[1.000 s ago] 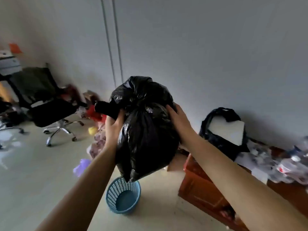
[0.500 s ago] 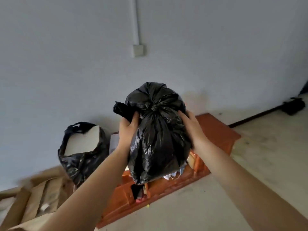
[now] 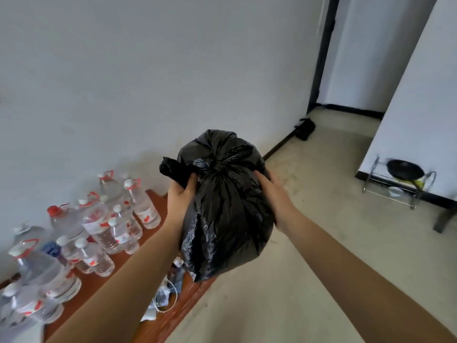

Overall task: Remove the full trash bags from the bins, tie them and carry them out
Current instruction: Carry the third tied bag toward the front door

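A full black trash bag (image 3: 227,214), knotted at its top, hangs in the air in front of me at chest height. My left hand (image 3: 180,196) grips a twisted tail of the bag on its left side. On the bag's right side, my right hand (image 3: 273,196) clasps the plastic, with the fingers curled against it. Both forearms reach forward from the bottom of the view. No bin is in sight.
Several clear water bottles (image 3: 99,226) with red caps stand on a low reddish-brown wooden platform (image 3: 138,246) along the white wall at left. A doorway (image 3: 346,70) opens at the far right. A metal rack with a black pan (image 3: 405,169) stands by the right wall.
My view has swung to the right along the wall: the blue basket, the second black bag and the cardboard are gone from sight, and bottles and a doorway appear. Both hands keep their hold on the bag.
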The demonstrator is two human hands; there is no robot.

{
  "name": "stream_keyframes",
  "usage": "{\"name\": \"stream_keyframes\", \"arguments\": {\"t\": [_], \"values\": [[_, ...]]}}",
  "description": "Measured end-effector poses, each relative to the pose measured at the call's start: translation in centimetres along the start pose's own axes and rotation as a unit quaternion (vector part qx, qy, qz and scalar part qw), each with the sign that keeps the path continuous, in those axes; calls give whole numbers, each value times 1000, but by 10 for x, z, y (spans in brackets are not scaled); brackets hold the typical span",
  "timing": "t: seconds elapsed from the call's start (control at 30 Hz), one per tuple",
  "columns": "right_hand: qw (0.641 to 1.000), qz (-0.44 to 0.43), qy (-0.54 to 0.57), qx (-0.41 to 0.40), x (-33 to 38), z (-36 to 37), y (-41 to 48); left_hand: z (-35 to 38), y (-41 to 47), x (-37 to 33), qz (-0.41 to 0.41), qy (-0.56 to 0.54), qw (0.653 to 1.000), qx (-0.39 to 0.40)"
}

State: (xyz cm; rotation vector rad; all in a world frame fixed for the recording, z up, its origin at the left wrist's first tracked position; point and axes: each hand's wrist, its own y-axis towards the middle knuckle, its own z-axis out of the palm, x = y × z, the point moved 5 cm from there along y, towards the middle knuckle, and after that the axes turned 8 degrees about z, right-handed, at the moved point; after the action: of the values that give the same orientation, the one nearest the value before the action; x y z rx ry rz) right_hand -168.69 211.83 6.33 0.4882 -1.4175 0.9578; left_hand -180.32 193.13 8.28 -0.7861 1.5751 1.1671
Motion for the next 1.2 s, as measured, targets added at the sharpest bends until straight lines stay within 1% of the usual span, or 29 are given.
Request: {"name": "stream_keyframes", "arguments": {"t": [0.13, 0.23, 0.37, 0.43, 0.5, 0.57, 0.67, 0.8, 1.0, 1.2], "values": [[999, -3, 3, -43, 14, -32, 80, 59, 79, 33, 3, -19, 999, 28], [997, -17, -20, -76, 42, -53, 145, 107, 151, 53, 5, -39, 998, 47], [993, -28, -32, -112, 86, -87, 220, 172, 252, 67, 4, -56, 995, 83], [991, -26, -26, -130, 98, -112, 250, 212, 288, 67, -1, -65, 993, 102], [989, -13, -23, -148, 104, -140, 276, 254, 316, 75, -14, -89, 991, 96], [988, 5, -25, -153, 106, -170, 306, 300, 340, 88, -19, -86, 991, 99], [988, 23, -8, -153, 107, -216, 357, 376, 372, 111, -35, -97, 985, 136], [974, 24, 15, -223, 119, -297, 436, 485, 425, 140, -39, -100, 981, 163], [979, 1, 30, -199, 191, -399, 571, 625, 531, 143, -39, -88, 983, 154], [985, 17, 40, -168, 249, -465, 692, 719, 623, 150, -44, -80, 985, 147]]}}
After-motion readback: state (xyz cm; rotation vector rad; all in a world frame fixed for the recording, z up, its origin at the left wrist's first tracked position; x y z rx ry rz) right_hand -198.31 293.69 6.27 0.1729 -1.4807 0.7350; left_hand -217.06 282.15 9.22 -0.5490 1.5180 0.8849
